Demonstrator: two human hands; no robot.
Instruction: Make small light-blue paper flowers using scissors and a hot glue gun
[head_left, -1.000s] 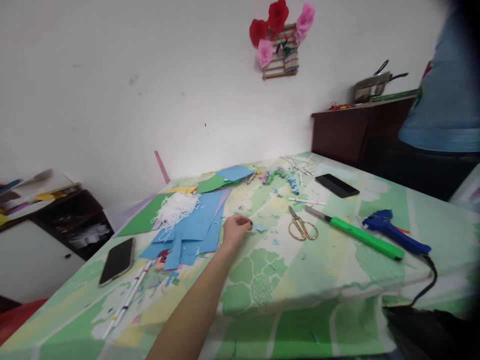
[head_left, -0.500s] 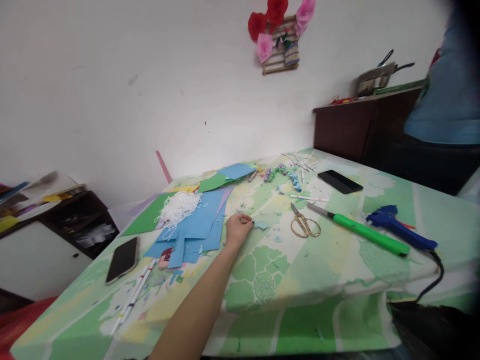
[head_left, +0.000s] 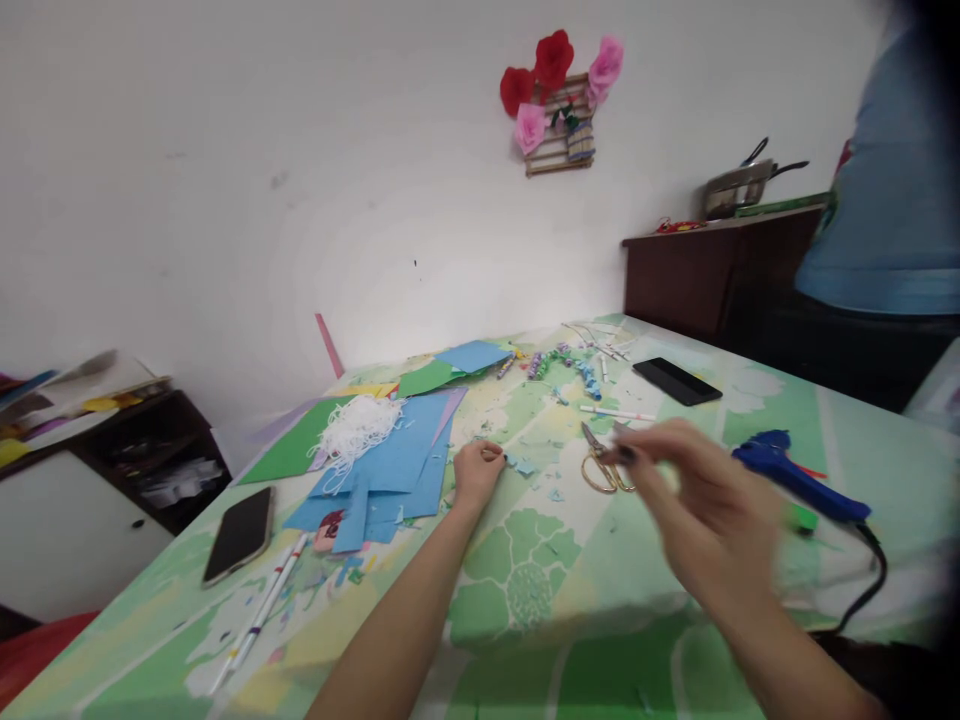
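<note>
My left hand [head_left: 480, 475] rests on the table with its fingers curled and pinched together. Just beyond its fingertips lie light blue paper scraps [head_left: 525, 466]; what the pinch holds, if anything, is hidden. My right hand [head_left: 709, 505], smeared by motion, hangs above the table with thumb and fingers drawn together. I cannot make out anything between them. Behind its fingertips are gold-handled scissors [head_left: 598, 472], partly covered. A green utility knife [head_left: 804, 518] lies beneath this hand, mostly hidden by it. To the right is a blue glue gun [head_left: 802, 475] with a black cord.
White shredded paper [head_left: 360, 432] sits on blue sheets [head_left: 420, 440] at left. Phones lie at the left [head_left: 240, 535] and right [head_left: 677, 381]. White sticks [head_left: 270, 600] lie in front. Curled paper pieces [head_left: 589, 380] are at the back. A person in blue [head_left: 885, 200] stands at right.
My right hand has come into view from the right, over the scissors and the utility knife. The left hand stays in nearly the same place. The view has tilted slightly upward.
</note>
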